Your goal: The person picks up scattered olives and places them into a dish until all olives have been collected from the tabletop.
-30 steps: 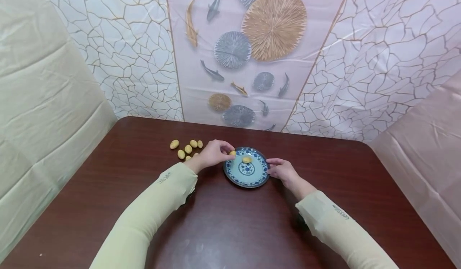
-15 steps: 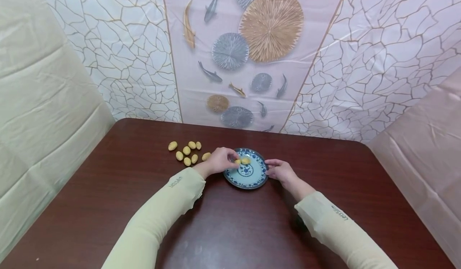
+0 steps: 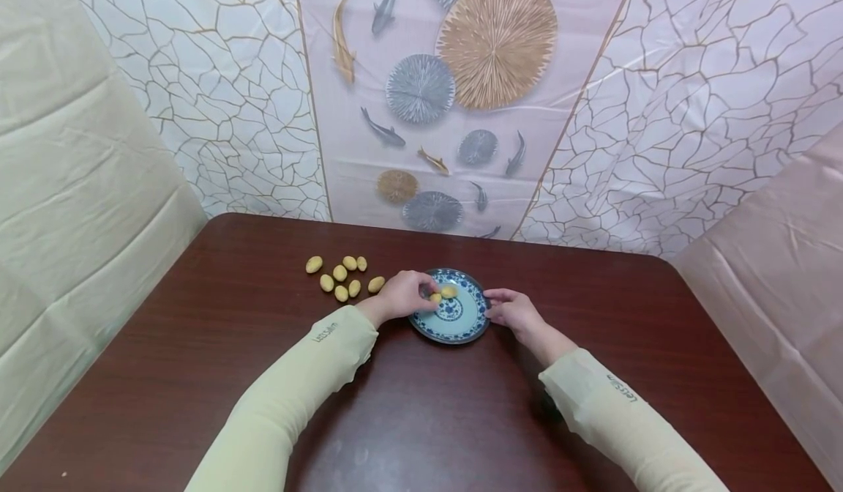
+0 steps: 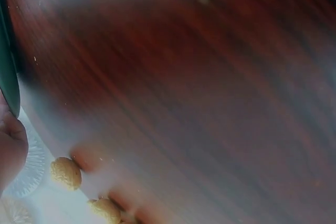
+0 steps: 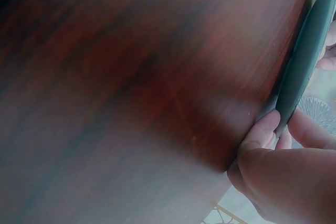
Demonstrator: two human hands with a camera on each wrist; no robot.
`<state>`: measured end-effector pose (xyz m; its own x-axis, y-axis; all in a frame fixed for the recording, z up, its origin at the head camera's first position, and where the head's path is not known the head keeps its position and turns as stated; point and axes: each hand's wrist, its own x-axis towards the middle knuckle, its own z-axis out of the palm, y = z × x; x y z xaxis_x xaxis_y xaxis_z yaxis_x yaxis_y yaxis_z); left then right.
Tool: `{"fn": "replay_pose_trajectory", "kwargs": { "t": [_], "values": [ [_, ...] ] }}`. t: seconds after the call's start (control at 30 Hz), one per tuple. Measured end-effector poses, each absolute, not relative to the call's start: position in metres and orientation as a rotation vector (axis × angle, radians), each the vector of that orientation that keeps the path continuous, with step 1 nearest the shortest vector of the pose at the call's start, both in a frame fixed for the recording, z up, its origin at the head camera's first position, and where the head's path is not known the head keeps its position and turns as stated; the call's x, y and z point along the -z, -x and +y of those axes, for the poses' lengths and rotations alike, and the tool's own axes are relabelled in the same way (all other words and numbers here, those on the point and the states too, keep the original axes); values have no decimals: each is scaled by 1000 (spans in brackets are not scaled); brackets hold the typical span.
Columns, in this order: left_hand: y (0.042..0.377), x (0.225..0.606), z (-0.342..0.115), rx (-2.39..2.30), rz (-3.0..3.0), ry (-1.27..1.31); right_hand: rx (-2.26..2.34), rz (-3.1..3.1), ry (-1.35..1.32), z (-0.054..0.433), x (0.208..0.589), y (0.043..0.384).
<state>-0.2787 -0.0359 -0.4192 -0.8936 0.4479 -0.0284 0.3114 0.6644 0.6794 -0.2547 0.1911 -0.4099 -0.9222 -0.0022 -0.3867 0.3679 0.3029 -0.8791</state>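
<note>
Fingers (image 5: 264, 126) of right hand (image 3: 525, 318) pinch the plate (image 3: 465, 318) — arm (image 3: 622, 408) slanting inward.

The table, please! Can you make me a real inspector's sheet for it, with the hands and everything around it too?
Surface: dark brown table, shiny.
Job's things: blue patterned plate with a yellow piece on it; second piece at the left hand's fingertips; eight other pieces visible on the table, left of the plate.
Clutter: one tiny pale speck, near corner, left side.
Grippers: left hand pinches the second piece over the plate; right hand grips the plate's right rim.
Cables: nothing seen.
Surroundings: patterned cloth behind; plain cloth at both sides.
</note>
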Motion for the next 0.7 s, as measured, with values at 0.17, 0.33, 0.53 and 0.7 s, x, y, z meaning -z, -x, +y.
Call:
{"fn": "replay_pose_trajectory", "kwargs": {
  "t": [0.17, 0.33, 0.53, 0.7],
  "values": [
    [277, 416, -43, -1141, 2668, -588, 1657, 2251, -324, 190, 410, 254],
    [280, 411, -59, -1244, 2685, -555, 1646, 2258, -328, 191, 410, 254],
    [284, 400, -88, -1346, 2722, -447, 1641, 2269, -320, 192, 410, 255],
    [284, 391, -117, -1397, 2743, -361, 1648, 2266, -321, 192, 410, 256]
  ]
}}
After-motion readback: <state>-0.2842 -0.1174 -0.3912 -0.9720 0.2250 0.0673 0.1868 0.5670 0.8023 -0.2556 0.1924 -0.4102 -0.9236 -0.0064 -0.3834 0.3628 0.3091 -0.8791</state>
